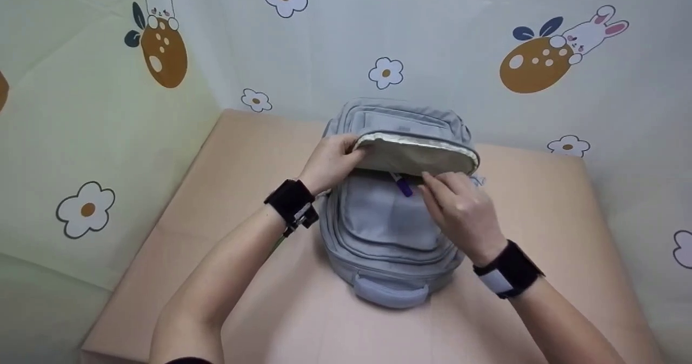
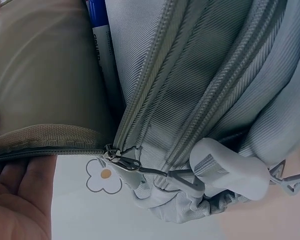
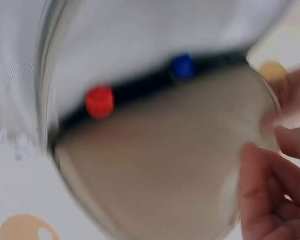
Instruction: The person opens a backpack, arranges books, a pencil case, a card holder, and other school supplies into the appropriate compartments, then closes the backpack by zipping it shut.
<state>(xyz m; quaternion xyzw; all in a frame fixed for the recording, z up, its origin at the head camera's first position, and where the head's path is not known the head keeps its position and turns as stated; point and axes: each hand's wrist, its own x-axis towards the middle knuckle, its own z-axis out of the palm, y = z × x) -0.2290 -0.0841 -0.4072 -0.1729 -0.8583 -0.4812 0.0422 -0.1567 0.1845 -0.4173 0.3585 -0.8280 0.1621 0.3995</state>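
Note:
A grey backpack (image 1: 394, 218) lies on the table, its top handle (image 1: 392, 291) toward me. Its front pocket flap (image 1: 416, 156) is unzipped and raised, beige lining showing. My left hand (image 1: 335, 161) grips the flap's left edge, thumb on the lining and fingers behind, as the left wrist view shows. My right hand (image 1: 465, 210) hovers by the pocket mouth, fingers loosely bent; in the right wrist view the fingertips (image 3: 250, 152) stand apart with nothing between them. A blue-capped marker (image 2: 104, 45) sits in the pocket. A red cap (image 3: 100, 101) shows beside a blue cap (image 3: 182, 66).
The pocket's zipper pull (image 2: 125, 162) hangs at the flap's corner, near a white, bone-shaped tag (image 2: 229, 167). Under the bag is a peach-coloured table (image 1: 259, 299). A patterned cloth backdrop (image 1: 324, 45) rises behind it.

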